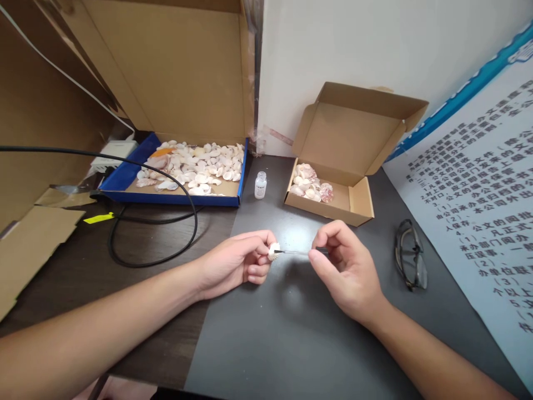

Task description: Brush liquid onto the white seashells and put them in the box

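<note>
Between the thumb and fingers of my left hand (245,258) is a small white ribbed seashell (273,251). My right hand (345,266) pinches the black end of a small applicator brush (295,253); its thin pale stem points left and its dark tip touches the shell, or nearly so. Behind both hands stands a small clear bottle (260,185) with an uncapped neck and a printed label. Farther back on the right, an open cardboard box (328,211) has several seashells (308,182) grouped in its left part.
A blue-edged tray (175,199) full of pale shells stands at the back left. A black cable (195,222) loops before it, near a yellow tag (99,218). Folded glasses (410,255) lie on the right, beside a large printed sheet (478,222). Cardboard (37,244) lies far left.
</note>
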`<action>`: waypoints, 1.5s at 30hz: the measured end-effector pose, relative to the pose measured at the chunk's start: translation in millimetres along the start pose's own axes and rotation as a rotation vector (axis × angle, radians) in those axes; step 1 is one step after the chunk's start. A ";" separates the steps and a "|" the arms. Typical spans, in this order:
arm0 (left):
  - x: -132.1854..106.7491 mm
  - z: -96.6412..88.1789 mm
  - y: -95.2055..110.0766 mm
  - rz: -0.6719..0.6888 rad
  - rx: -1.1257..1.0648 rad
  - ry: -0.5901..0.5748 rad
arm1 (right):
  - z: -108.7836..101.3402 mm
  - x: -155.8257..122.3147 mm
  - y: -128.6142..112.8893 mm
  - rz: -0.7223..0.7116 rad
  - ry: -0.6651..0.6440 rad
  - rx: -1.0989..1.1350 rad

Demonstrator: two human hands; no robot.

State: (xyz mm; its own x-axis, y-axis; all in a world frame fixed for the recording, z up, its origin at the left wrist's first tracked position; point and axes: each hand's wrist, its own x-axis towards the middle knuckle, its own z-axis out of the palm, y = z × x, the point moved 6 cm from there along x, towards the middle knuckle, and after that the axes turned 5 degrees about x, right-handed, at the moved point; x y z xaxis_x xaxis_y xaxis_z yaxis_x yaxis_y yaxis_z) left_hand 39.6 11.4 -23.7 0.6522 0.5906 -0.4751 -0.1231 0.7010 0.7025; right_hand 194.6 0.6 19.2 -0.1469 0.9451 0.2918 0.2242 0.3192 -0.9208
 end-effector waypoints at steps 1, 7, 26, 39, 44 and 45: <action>0.0 -0.2 -0.4 -0.002 0.001 0.001 | -1.0 0.3 -0.5 -0.004 0.013 0.004; 0.4 -0.6 0.4 0.013 -0.002 0.001 | -0.2 1.6 -0.5 -0.029 -0.007 -0.096; -0.2 -1.1 0.4 0.032 0.003 0.018 | 4.9 -2.1 2.2 -0.008 -0.047 -0.079; 0.1 1.0 2.0 0.011 0.022 0.041 | 5.1 -2.0 4.5 0.025 -0.060 -0.082; -0.6 1.5 2.9 0.014 0.022 0.030 | 5.6 -0.7 4.1 0.019 -0.060 -0.087; -0.6 1.6 3.0 0.016 0.022 0.028 | 5.6 -0.6 3.9 0.019 -0.060 -0.088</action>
State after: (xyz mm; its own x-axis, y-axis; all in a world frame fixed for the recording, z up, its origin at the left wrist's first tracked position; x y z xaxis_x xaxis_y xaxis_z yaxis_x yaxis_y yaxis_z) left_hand 40.0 12.5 -20.5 0.6292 0.6129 -0.4781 -0.1165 0.6825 0.7216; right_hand 190.1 0.9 14.0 -0.1991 0.9459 0.2562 0.3104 0.3088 -0.8990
